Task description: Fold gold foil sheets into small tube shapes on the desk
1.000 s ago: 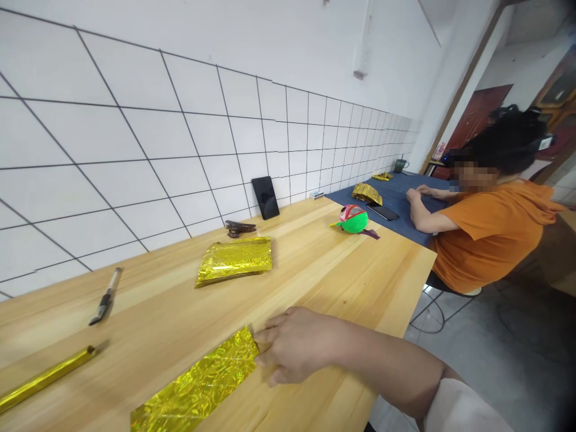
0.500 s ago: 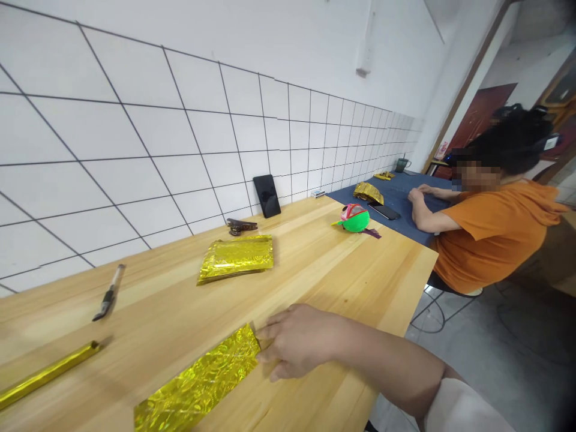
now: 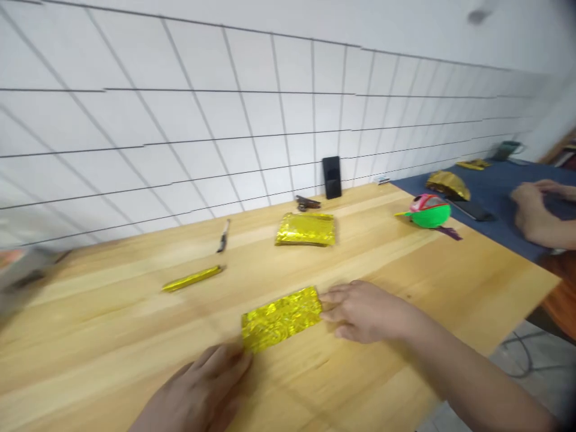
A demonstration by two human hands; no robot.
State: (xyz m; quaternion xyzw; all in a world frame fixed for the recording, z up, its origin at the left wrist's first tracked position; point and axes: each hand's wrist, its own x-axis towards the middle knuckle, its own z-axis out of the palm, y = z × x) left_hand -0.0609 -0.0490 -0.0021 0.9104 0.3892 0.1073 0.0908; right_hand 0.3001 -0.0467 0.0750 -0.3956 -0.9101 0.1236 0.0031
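From where I stood, the gold sheet (image 3: 282,319) lay on the counter (image 3: 112,336) between the hands. The right hand (image 3: 369,313) rested loosely open at one end; whether the left hand (image 3: 198,390) pinched the other, I couldn't tell. Uneven pressure might have skewed or creased such thin-looking foil.

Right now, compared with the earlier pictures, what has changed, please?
The left hand has come into view, its fingers at the left end of the shiny gold foil strip. The camera has turned left. The right hand stays at the strip's right end; the shiny gold foil stack looks unmoved.
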